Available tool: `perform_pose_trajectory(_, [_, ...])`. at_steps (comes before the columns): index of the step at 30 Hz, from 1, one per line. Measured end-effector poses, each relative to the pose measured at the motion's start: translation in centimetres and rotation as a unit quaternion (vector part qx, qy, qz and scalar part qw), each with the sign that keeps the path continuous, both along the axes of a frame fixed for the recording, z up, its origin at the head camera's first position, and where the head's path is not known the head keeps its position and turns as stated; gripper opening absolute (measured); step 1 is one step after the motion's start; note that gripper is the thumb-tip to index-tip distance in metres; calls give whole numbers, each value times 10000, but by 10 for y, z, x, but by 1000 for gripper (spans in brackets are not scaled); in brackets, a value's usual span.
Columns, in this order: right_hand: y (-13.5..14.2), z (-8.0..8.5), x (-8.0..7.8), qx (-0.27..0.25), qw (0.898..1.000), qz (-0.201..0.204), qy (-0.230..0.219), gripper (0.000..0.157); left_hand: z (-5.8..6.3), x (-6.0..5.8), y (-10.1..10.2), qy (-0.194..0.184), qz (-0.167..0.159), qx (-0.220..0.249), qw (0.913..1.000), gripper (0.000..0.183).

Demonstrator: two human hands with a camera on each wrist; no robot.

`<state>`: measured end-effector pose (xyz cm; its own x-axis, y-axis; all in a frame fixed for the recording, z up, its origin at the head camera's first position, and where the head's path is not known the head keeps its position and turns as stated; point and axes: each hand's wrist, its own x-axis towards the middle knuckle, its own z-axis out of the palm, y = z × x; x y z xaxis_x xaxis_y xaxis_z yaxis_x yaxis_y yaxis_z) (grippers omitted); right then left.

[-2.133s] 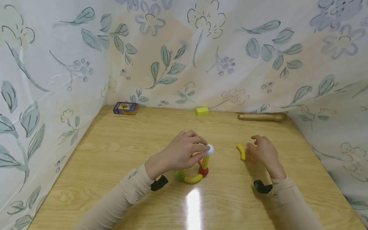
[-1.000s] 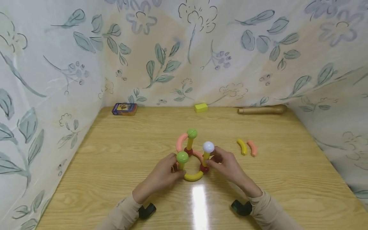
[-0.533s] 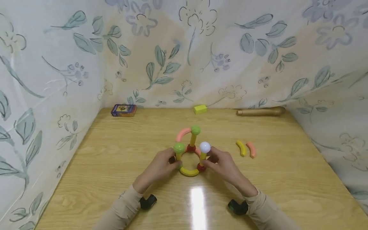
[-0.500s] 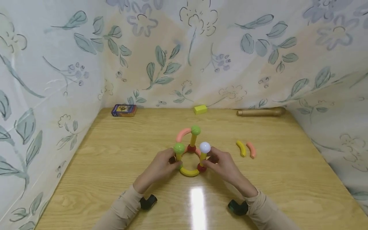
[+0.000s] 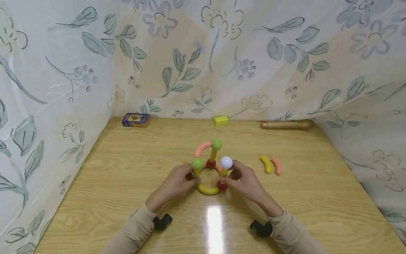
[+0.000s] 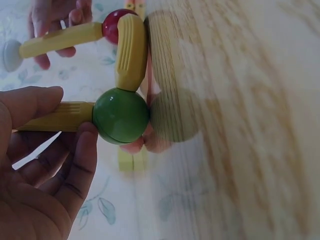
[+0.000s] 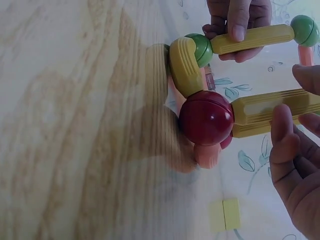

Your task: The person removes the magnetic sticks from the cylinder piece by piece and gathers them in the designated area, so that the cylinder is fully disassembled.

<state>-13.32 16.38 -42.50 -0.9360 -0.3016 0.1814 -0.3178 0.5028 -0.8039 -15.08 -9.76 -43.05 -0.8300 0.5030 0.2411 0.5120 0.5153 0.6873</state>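
A toy frame of magnetic sticks and balls stands at mid-table. Its base ring joins a curved yellow stick point(image 5: 208, 190), a red ball point(image 7: 206, 118), a green ball point(image 6: 121, 115) and pink curved sticks. Three yellow sticks rise upright, topped by a green ball point(image 5: 197, 163), a white ball point(image 5: 226, 162) and another green ball point(image 5: 216, 144) at the back. From that rear ball a pink curved stick point(image 5: 202, 148) arches left. My left hand point(image 5: 178, 180) pinches the left upright stick point(image 6: 60, 116) low down. My right hand point(image 5: 246, 180) pinches the right upright stick point(image 7: 270, 106) below the white ball.
Right of the frame lie a loose yellow curved stick point(image 5: 265, 164) and a pink curved stick point(image 5: 276, 166). Along the back edge are a card box point(image 5: 136, 120), a yellow block point(image 5: 221, 121) and a wooden rod point(image 5: 287, 125). Floral cloth point(image 5: 190, 53) walls the table.
My left hand has gone from the white ball to the left upright; my right hand has left the loose pink stick for the right upright. The frame has shifted slightly away, then stays still.
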Motion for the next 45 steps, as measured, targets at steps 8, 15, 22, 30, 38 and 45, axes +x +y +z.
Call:
perform_pose_trajectory(8, [3,19,-2,-1025,9921,166,-703,51,2,-1,-2,-19,78,-133,9999,11])
perform_pose_trajectory(15, [-2,31,-8,-2034,9670,772,-1323,44,4,-2,-4,-25,81,-137,9999,11])
perform_pose_trajectory(22, [-2,31,-10,-2276,9646,950,-932,36,7,-6,-5,30,-6,-158,9999,10])
perform_pose_trajectory(30, [8,36,-21,-2171,9720,563,-700,37,11,-8,-6,12,-17,-161,9999,11])
perform_pose_trajectory(38, [39,5,-96,1039,9818,-1574,202,41,10,-9,-2,-35,28,-266,9996,12])
perform_pose_trajectory(45, [37,-19,-126,2140,9640,-1557,260,42,1,2,1,-353,190,-66,9992,11])
